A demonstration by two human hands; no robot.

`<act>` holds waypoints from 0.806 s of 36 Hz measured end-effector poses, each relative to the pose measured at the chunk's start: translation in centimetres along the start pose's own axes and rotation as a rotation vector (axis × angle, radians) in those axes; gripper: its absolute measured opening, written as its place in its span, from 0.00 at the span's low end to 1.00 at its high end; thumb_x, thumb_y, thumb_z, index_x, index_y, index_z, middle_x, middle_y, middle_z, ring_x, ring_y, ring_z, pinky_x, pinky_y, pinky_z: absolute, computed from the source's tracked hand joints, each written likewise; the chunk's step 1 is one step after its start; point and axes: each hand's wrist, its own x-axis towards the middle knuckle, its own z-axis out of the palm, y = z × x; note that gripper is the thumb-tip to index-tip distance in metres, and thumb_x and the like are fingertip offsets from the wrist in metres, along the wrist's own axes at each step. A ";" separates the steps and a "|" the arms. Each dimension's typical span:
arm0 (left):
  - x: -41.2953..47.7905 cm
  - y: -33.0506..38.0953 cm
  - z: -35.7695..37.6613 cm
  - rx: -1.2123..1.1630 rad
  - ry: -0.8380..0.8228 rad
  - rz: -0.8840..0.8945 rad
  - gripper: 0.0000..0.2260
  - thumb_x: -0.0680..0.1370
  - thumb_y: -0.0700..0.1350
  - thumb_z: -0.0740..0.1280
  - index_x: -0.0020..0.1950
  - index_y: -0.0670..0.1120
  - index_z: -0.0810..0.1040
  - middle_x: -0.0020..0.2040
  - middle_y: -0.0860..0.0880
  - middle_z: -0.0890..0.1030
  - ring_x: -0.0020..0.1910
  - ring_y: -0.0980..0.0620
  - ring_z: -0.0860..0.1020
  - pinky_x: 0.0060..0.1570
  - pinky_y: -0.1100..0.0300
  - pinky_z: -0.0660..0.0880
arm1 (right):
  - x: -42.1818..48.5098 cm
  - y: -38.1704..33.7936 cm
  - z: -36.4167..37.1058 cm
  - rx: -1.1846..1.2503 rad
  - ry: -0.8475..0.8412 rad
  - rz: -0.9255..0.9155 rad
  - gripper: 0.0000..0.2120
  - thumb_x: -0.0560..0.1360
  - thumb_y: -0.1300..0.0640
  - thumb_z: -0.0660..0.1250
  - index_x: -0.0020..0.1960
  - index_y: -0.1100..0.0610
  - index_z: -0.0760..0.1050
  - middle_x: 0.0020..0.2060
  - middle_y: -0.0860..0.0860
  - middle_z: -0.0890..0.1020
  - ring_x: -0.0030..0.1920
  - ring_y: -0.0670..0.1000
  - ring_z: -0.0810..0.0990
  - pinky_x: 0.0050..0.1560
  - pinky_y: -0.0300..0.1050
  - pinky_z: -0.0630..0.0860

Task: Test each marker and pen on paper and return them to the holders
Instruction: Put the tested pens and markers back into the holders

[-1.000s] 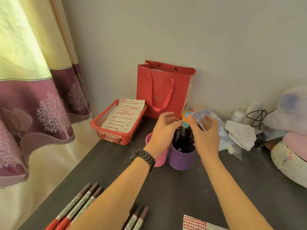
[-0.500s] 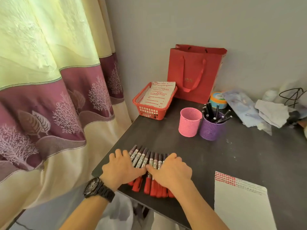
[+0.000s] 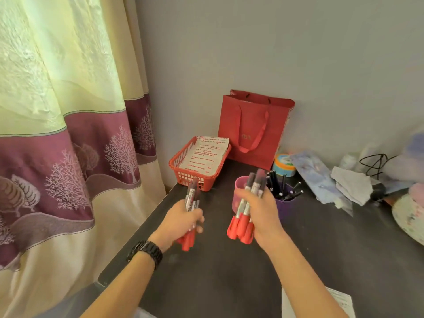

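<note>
Single head-worn view: looks forward and down across the dark bench from its near edge, close above the left hand and right hand, facing the red bag beyond.

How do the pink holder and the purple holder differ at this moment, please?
The pink holder stands left of the purple holder. The purple holder holds black pens; the pink holder shows none. The markers in the right hand partly hide the pink holder, the purple holder less so. Both stand upright on the table.
</note>
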 end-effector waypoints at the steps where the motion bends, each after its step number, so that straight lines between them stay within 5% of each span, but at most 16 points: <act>1: 1.1 1.6 0.5 -0.295 -0.014 0.054 0.12 0.75 0.37 0.69 0.56 0.42 0.71 0.43 0.45 0.83 0.40 0.45 0.85 0.44 0.48 0.82 | 1.3 -1.6 -0.5 0.119 0.049 -0.037 0.08 0.74 0.66 0.73 0.49 0.56 0.77 0.31 0.50 0.81 0.29 0.45 0.82 0.28 0.39 0.77; 3: 3.5 5.2 1.7 -0.704 -0.036 0.148 0.15 0.75 0.34 0.70 0.59 0.42 0.71 0.41 0.45 0.84 0.39 0.46 0.84 0.36 0.52 0.82 | 4.0 -4.5 -1.1 0.269 0.133 -0.093 0.07 0.75 0.66 0.72 0.46 0.57 0.76 0.28 0.49 0.80 0.28 0.46 0.81 0.28 0.38 0.76; 6: 7.0 10.0 4.4 -0.922 -0.017 0.240 0.15 0.76 0.34 0.70 0.61 0.40 0.74 0.47 0.43 0.84 0.40 0.48 0.84 0.33 0.56 0.81 | 8.1 -6.8 -1.6 0.273 0.209 -0.144 0.06 0.74 0.66 0.72 0.45 0.60 0.75 0.31 0.52 0.76 0.29 0.49 0.75 0.31 0.41 0.71; 11: 11.5 11.4 9.0 -0.843 0.066 0.287 0.14 0.77 0.33 0.70 0.60 0.43 0.73 0.46 0.45 0.80 0.40 0.50 0.82 0.39 0.53 0.79 | 12.4 -6.1 -0.9 0.150 0.298 -0.201 0.13 0.70 0.69 0.74 0.51 0.61 0.75 0.36 0.54 0.78 0.35 0.52 0.78 0.40 0.48 0.74; 17: 13.1 9.6 10.9 -0.711 0.074 0.323 0.11 0.75 0.37 0.70 0.55 0.47 0.77 0.44 0.47 0.84 0.41 0.51 0.85 0.37 0.63 0.79 | 14.4 -3.2 -0.3 0.039 0.312 -0.252 0.21 0.65 0.69 0.77 0.49 0.51 0.74 0.40 0.51 0.82 0.40 0.49 0.83 0.44 0.46 0.80; 22: 13.0 9.1 11.1 -0.678 0.049 0.325 0.13 0.75 0.42 0.68 0.58 0.53 0.79 0.50 0.52 0.85 0.48 0.54 0.84 0.44 0.61 0.80 | 14.3 -2.0 -0.3 -0.084 0.289 -0.298 0.28 0.63 0.61 0.80 0.60 0.49 0.75 0.50 0.49 0.84 0.50 0.50 0.84 0.54 0.49 0.81; 26: 12.9 8.7 11.5 -0.649 0.110 0.393 0.09 0.76 0.44 0.67 0.55 0.51 0.80 0.52 0.51 0.83 0.50 0.58 0.82 0.44 0.68 0.77 | 13.8 -1.7 0.1 -0.112 0.287 -0.342 0.22 0.65 0.59 0.79 0.55 0.48 0.75 0.48 0.48 0.84 0.48 0.49 0.85 0.54 0.49 0.82; 29: 12.8 8.7 11.5 -0.652 0.085 0.394 0.08 0.76 0.49 0.67 0.53 0.49 0.82 0.49 0.51 0.84 0.48 0.57 0.83 0.41 0.69 0.76 | 13.6 -1.9 0.0 -0.103 0.320 -0.377 0.17 0.67 0.57 0.79 0.50 0.49 0.75 0.45 0.46 0.83 0.44 0.40 0.83 0.45 0.36 0.79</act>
